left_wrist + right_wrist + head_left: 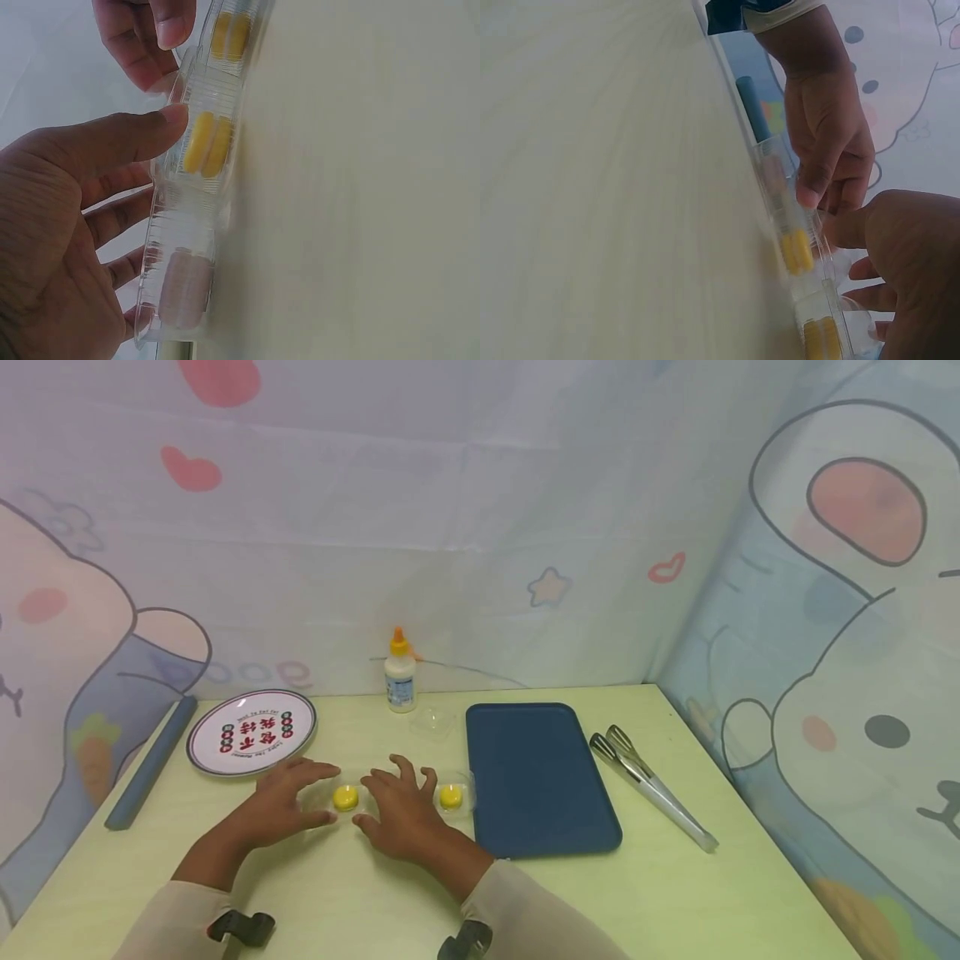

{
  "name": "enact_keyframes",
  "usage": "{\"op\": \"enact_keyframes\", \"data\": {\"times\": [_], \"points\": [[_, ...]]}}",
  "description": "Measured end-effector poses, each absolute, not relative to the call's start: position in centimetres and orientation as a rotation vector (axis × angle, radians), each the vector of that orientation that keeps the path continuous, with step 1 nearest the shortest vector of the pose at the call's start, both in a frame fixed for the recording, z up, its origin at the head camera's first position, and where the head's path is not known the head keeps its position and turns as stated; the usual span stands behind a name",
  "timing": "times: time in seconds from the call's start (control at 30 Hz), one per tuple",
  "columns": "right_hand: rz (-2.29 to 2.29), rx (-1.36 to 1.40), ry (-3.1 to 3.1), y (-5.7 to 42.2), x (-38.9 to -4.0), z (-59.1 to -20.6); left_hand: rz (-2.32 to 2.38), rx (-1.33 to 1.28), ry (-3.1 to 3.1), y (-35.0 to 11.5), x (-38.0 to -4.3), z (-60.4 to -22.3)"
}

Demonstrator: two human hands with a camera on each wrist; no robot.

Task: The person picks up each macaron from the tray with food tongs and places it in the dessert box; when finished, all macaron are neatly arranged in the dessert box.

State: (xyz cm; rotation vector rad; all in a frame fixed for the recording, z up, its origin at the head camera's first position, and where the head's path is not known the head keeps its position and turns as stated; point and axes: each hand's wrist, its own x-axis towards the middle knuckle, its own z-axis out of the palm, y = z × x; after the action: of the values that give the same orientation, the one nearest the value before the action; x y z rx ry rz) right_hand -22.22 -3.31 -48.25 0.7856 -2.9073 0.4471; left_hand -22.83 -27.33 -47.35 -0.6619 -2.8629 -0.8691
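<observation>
Clear plastic packaging (161,232) stands in a row on the table, holding a pinkish macaron (186,289) and two yellow macarons, one in the middle (346,797) and one at the right (451,797). Whether the row is one piece or several cannot be made out. My left hand (281,803) grips the packaging around its left part, thumb on the near edge and fingers on the far side. Close by on the right, my right hand (405,817) holds it between the two yellow macarons, thumb near and fingers beyond. The pinkish macaron is hidden in the head view.
A blue tray (540,781) lies just right of the packaging, with metal tongs (656,789) beyond it. At the back are a patterned plate (251,732), a white bottle with a yellow cap (401,681) and a small clear plastic piece (433,722). A blue-grey roll (153,760) lies along the left edge.
</observation>
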Motion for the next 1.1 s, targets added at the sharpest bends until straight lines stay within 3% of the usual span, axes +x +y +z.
{"op": "enact_keyframes", "data": {"times": [1.1], "points": [[0.401,0.788,-2.956,-3.10,-22.08,-48.10,-0.837,-0.513,-2.993,-27.12,-22.70,-48.06]]}}
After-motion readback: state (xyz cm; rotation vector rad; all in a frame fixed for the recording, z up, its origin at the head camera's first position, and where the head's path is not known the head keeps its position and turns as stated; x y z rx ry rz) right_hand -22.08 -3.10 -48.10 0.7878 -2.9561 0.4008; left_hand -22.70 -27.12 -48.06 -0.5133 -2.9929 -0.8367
